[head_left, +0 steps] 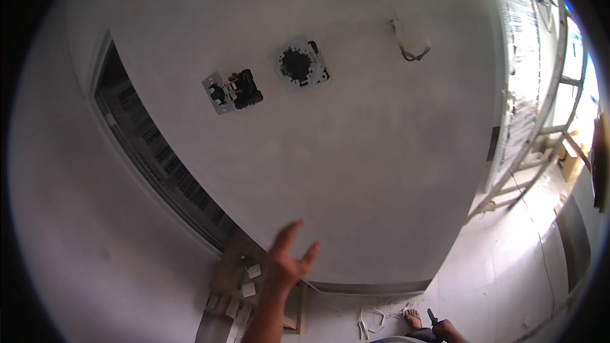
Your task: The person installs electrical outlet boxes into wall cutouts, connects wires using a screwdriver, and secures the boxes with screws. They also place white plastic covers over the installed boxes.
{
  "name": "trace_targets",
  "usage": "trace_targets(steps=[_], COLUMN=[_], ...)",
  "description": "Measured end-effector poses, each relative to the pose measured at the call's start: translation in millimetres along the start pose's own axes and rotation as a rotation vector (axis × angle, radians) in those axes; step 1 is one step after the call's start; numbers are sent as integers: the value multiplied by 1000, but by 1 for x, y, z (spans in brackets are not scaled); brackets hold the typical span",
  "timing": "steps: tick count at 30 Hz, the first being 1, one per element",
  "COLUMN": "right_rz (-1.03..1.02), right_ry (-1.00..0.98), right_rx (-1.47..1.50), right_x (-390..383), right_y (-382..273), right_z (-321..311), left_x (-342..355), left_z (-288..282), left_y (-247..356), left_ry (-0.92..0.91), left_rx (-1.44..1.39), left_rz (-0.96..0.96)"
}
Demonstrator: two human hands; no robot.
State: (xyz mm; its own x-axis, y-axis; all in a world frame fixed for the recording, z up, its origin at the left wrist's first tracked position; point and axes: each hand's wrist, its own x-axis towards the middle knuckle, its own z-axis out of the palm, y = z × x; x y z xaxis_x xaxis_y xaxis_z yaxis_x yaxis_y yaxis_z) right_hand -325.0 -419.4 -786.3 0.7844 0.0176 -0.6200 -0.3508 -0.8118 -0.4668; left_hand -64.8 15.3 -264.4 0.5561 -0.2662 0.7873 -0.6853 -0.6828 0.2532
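My left hand point(292, 262) is raised in front of the white wall point(368, 165), its fingers apart and nothing in it. At the lower edge my right hand point(448, 331) is closed around a slim dark hand tool point(433, 317) whose exact kind I cannot make out. Higher on the wall is an electrical fitting point(232, 91) with a grey metal frame and black parts. To its right sits a square grey mounting frame point(302, 65) with a black centre. Farther right, loose wires point(412, 53) hang out of the wall.
Below left stands a wooden bench point(227, 273) with small white pieces point(249, 289) on it. White strips point(375, 319) lie on the floor near my foot point(413, 319). A ladder point(534, 159) leans at the right, and a dark opening point(159, 146) runs along the left.
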Motion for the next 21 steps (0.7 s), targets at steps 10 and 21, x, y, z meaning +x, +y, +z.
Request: trace_targets(steps=[10,21], right_rz=[-433,-598], right_ry=[79,-93], right_rx=[78,242], right_x=[108,88], right_y=[-149,-178], right_z=[-163,-203], left_x=[262,278], left_z=[-65,-37], left_y=[103,115], left_ry=[260,121], left_rx=[550,522], left_rz=[517,200])
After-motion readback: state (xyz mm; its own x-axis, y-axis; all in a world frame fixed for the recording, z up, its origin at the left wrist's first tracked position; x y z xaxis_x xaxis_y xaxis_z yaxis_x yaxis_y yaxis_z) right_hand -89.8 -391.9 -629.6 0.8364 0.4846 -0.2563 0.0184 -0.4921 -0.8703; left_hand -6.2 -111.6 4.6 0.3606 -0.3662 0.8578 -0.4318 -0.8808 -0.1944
